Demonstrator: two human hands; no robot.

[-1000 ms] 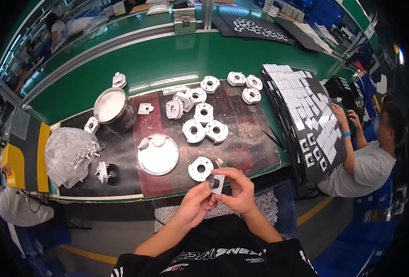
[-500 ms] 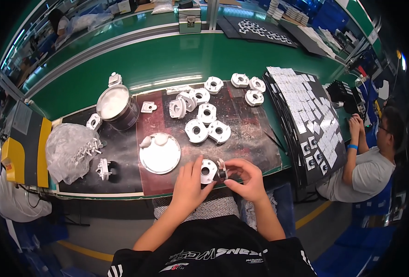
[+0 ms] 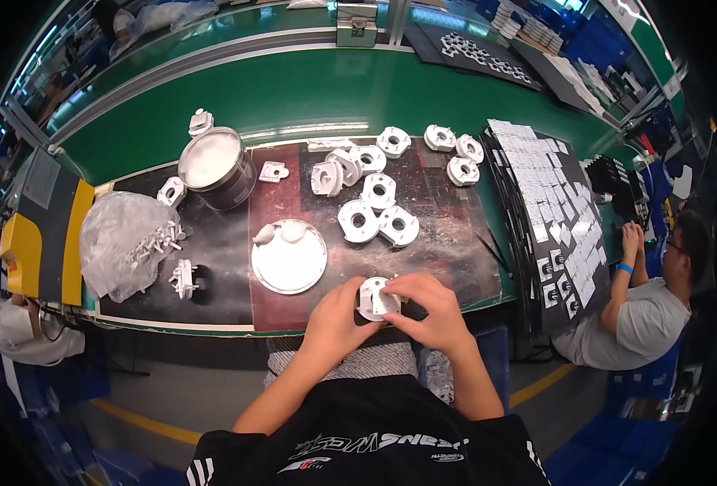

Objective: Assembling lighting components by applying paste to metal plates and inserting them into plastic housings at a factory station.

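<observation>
1. Head view, landmark = white round disc (image 3: pixel 290 263), lying on the table (image 3: pixel 456 243). Two pale lumps (image 3: pixel 281 232) at its far rim cover part of it.
2. White housing (image 3: pixel 366 309): near table edge, right of and slightly nearer than disc. Both hands on it; sides hidden by fingers.
3. Left hand (image 3: pixel 334 320): right of and nearer than disc, grasping housing's left side. Thumb at near edge; other fingertips hard to make out.
4. Right hand (image 3: pixel 433 316): farther right of disc, pinching a flat white piece (image 3: pixel 386 304) over the housing's face. Piece hides most of the face; its underside and how far it's seated, can't tell.
5. Beyond disc, to the right: group of loose white housings (image 3: pixel 378 191), some overlapping, so rear ones partly covered.
6. Beyond disc, to the left: bucket (image 3: pixel 214 166) with white contents, depth unreadable. Left of disc: crumpled clear bag (image 3: pixel 119 251), contents blurred by the plastic.
7. Far right of disc: black tray stack (image 3: pixel 529 186), lower trays mostly covered. Co-worker (image 3: pixel 638 312) past it; can't tell what their hands hold.
</observation>
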